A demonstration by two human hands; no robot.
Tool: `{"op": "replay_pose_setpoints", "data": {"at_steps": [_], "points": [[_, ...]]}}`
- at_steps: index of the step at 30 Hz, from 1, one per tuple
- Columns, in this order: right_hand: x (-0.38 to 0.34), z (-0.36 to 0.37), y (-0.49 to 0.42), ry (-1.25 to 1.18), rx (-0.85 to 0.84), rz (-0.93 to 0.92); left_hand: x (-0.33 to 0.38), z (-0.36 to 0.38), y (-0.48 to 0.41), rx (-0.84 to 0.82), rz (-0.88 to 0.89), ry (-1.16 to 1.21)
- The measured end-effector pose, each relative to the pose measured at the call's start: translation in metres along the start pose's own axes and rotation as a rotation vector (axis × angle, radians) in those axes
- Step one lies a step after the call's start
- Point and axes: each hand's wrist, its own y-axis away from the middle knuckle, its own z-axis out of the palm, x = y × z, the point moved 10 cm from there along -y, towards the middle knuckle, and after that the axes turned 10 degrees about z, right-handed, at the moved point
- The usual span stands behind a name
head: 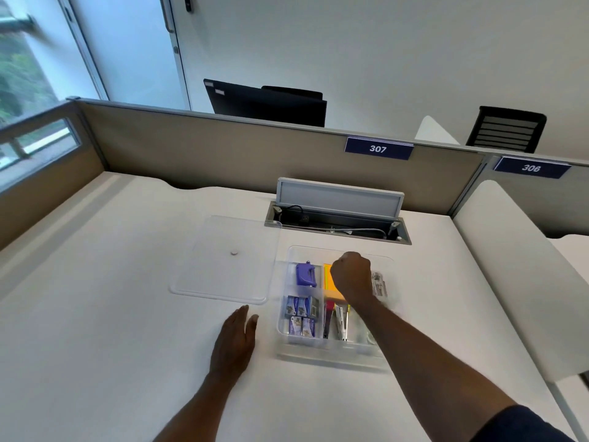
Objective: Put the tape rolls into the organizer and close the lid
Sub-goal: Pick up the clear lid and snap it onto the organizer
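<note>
Desk (127,314): organizer (331,354), staple boxes (301,315).

The right hand (350,275) is curled into a fist over the far middle of the organizer (283,330), hiding most of the yellow pad (328,277) under it and anything it may hold; no tape roll can be made out. The right forearm (414,339) covers the organizer's near right compartments, and the small packets (378,283) at the far right are too blurred to name. Both arms are cut off by the near edge, and the clear lid (223,260) on the desk (95,314) shows only by its faint rim and a small round knob.
</note>
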Motion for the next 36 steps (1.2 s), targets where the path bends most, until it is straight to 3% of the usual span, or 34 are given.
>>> {"op": "replay_pose_setpoints", "data": {"at_steps": [8, 14, 24, 28, 33, 36], "points": [[-0.070, 0.069, 0.036, -0.111, -0.128, -0.057, -0.025, -0.074, -0.041, 0.175, -0.047, 0.010], [-0.069, 0.152, 0.049, -0.098, -0.432, 0.156, -0.067, -0.099, -0.076, 0.143, -0.156, -0.019], [-0.064, 0.200, 0.047, 0.060, -0.348, 0.230, -0.119, -0.103, -0.110, 0.080, -0.304, -0.063], [-0.059, 0.208, 0.042, 0.042, -0.315, 0.308, -0.120, -0.103, -0.115, 0.056, -0.243, -0.165], [-0.053, 0.212, 0.042, -0.334, -0.361, 0.587, -0.127, -0.114, -0.119, 0.109, -0.287, -0.141], [-0.058, 0.202, 0.037, -0.469, -0.358, 0.635, -0.131, -0.122, -0.122, 0.119, -0.311, -0.131]]}}
